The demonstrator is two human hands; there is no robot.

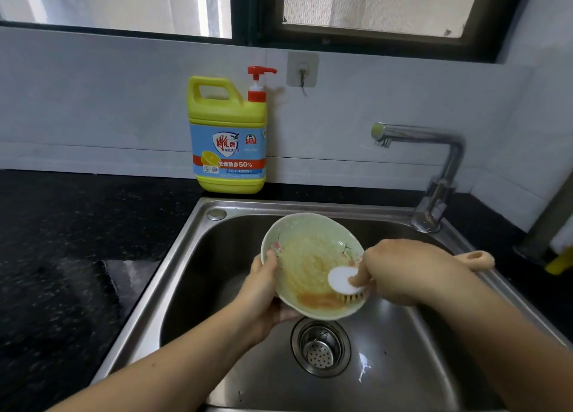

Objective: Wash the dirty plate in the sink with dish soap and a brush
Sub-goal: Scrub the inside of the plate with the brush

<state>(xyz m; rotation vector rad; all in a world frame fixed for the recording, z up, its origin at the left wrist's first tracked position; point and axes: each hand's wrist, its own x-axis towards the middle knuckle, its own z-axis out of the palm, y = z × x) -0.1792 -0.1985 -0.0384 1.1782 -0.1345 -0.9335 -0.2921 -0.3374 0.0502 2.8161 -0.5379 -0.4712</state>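
The sink is brushed stainless steel with a satin sheen. At its rear right corner, the faucet is polished chrome. Around the sink, the countertop is dark speckled stone, glossy. Over the sink, the plate is glazed ceramic, smeared with a wet orange film. The brush has a smooth white plastic head. Behind the sink, the soap bottle is glossy yellow plastic.

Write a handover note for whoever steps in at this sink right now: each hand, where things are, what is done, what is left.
Left hand holds the green flowered plate by its left rim, tilted over the sink.
Right hand grips the brush, bristles on the plate's lower right.
Dish soap bottle stands on the counter behind the sink; no water shows at the faucet.
Done: plate's middle looks lathered.
Left: scrub off the orange residue pooled at its lower edge, then rinse.
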